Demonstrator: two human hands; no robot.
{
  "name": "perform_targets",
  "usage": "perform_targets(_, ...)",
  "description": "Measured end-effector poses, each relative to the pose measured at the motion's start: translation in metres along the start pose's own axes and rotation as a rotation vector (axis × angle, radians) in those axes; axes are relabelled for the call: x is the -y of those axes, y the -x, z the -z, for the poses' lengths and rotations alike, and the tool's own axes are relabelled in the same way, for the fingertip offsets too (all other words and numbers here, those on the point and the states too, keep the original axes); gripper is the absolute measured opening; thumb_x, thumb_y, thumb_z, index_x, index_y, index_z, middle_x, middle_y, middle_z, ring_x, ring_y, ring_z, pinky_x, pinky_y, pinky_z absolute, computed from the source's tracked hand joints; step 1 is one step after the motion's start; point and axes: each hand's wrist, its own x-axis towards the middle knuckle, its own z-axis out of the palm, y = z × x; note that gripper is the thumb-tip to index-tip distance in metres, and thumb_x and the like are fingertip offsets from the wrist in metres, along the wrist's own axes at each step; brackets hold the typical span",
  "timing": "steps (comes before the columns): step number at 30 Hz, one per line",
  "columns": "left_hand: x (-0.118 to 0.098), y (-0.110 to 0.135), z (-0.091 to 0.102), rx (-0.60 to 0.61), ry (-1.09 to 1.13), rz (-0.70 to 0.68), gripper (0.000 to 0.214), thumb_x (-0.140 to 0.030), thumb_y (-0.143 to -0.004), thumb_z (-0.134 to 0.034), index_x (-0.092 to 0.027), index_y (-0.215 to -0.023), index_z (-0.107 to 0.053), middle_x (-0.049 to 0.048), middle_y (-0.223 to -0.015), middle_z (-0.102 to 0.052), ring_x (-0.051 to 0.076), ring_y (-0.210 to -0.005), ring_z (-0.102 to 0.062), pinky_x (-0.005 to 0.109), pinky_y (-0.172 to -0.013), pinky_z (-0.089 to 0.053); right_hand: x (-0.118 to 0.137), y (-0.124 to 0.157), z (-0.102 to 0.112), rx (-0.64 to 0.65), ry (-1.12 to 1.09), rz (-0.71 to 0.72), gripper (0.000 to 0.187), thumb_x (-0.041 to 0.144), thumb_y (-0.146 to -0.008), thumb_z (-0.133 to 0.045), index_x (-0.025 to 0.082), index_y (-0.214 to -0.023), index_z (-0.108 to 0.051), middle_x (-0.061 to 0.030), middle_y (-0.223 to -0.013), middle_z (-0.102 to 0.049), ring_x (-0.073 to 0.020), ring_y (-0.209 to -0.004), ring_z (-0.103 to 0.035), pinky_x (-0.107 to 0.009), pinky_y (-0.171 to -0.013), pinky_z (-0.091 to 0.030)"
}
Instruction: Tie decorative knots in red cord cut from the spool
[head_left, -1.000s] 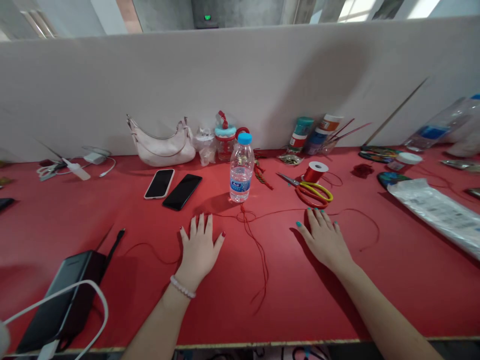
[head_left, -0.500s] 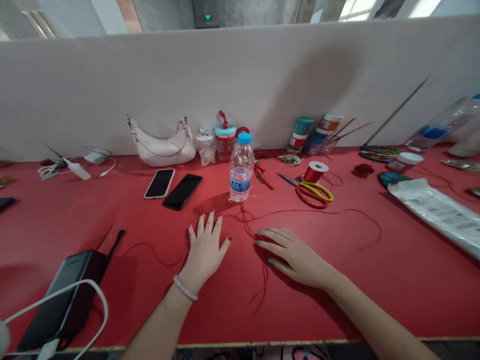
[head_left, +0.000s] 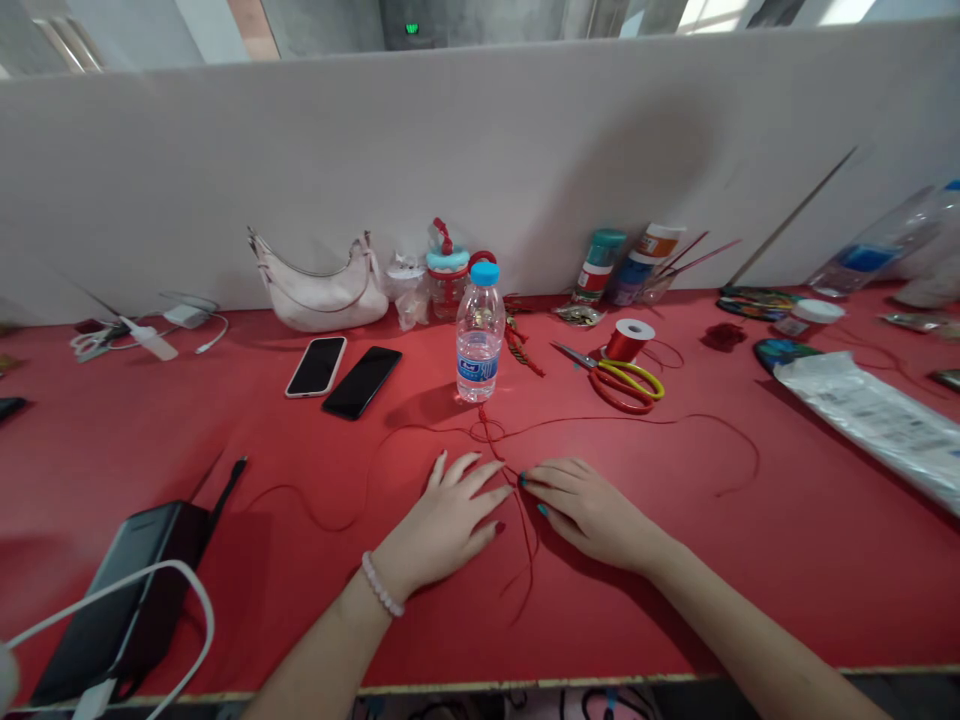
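Thin red cords (head_left: 517, 500) lie tangled on the red table (head_left: 675, 560), running from below a water bottle (head_left: 478, 335) toward the front edge. My left hand (head_left: 450, 520), with a bead bracelet at the wrist, lies flat with fingers stretched toward the cords. My right hand (head_left: 585, 505), with teal nails, rests palm down, its fingertips on the cords. The fingertips of both hands nearly meet over the strands. Neither hand grips anything.
Two phones (head_left: 341, 372) lie left of the bottle, a pale handbag (head_left: 319, 290) against the partition. Yellow-and-red scissors (head_left: 626, 380) and a red cord spool (head_left: 628, 340) sit right. A power bank (head_left: 112, 600) with white cable is front left, a plastic packet (head_left: 870, 415) at right.
Both hands slid inward along the table. The right hand came left from near the scissors to the cords; the left hand shifted right and turned toward it.
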Motion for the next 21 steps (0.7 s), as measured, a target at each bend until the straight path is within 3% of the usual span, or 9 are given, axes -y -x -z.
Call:
perform_targets(5, -0.0028, -0.0004, 0.0005, 0.054, 0.042, -0.065, 0.042, -0.031, -0.091, -0.044, -0.029, -0.133, -0.041, 0.0015, -0.141, -0.043, 0.029, -0.130, -0.030, 0.063, -0.106, -0.023, -0.0004, 0.0016, 0.0010, -0.024, -0.028, -0.008, 0.031, 0.012, -0.084, -0.043, 0.017, -0.105, -0.065, -0.0102, -0.102, -0.066, -0.0198, -0.096, -0.056, -0.039, -0.085, -0.046)
perform_targets(21, -0.0044, -0.0001, 0.0035, -0.007, 0.046, -0.110, 0.035, -0.028, -0.088, -0.051, -0.026, -0.122, -0.052, 0.0059, -0.133, -0.049, 0.025, -0.122, -0.038, 0.054, -0.107, -0.026, -0.0012, 0.0023, 0.0004, -0.012, -0.075, 0.001, 0.030, 0.011, -0.083, -0.044, 0.017, -0.104, -0.064, -0.0096, -0.099, -0.065, -0.0191, -0.094, -0.054, -0.037, -0.085, -0.044)
